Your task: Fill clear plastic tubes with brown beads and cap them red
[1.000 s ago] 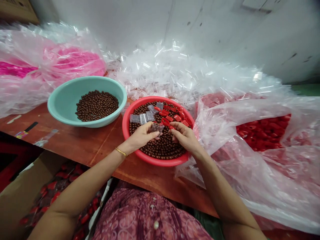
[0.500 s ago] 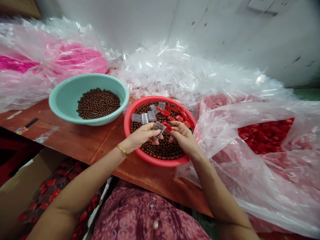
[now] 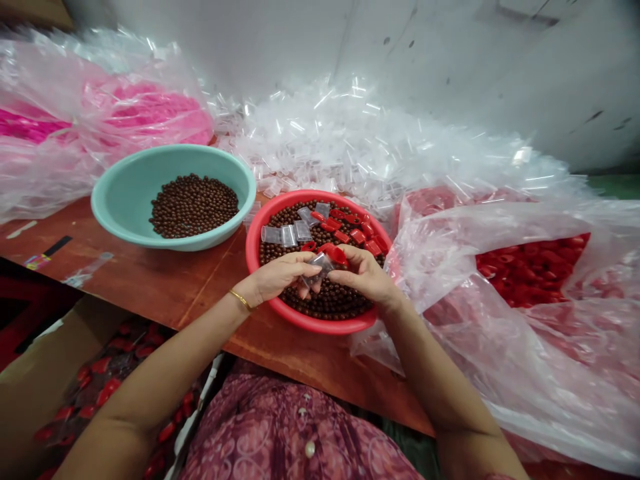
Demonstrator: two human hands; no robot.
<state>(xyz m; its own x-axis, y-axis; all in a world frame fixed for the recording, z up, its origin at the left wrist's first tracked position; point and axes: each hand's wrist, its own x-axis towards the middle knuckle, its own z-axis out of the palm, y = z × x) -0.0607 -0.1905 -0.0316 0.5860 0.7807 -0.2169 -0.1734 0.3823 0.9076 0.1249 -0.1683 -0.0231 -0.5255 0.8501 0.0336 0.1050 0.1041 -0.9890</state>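
Over the red basin (image 3: 310,323) my two hands meet. My left hand (image 3: 285,275) pinches a small clear plastic container (image 3: 320,267). Against its upper right end, my right hand (image 3: 367,275) grips a red plastic cap (image 3: 336,255); whether the cap is seated on the container I cannot tell. Below them lie many round brown beads (image 3: 330,300) filling the basin. On top of the beads rest several clear containers (image 3: 289,235) at the left and several red caps (image 3: 357,235) at the right.
A teal basin (image 3: 120,223) with brown beads stands at the left. Behind is a heap of clear containers (image 3: 320,147). An open bag of red caps (image 3: 530,267) lies at the right, pink pieces in bags (image 3: 150,113) at the back left. Below the table, a box holds red-capped containers (image 3: 105,380).
My right hand has brought the red cap up against the clear container's end. The container has turned and shifted slightly right. The view has moved a little.
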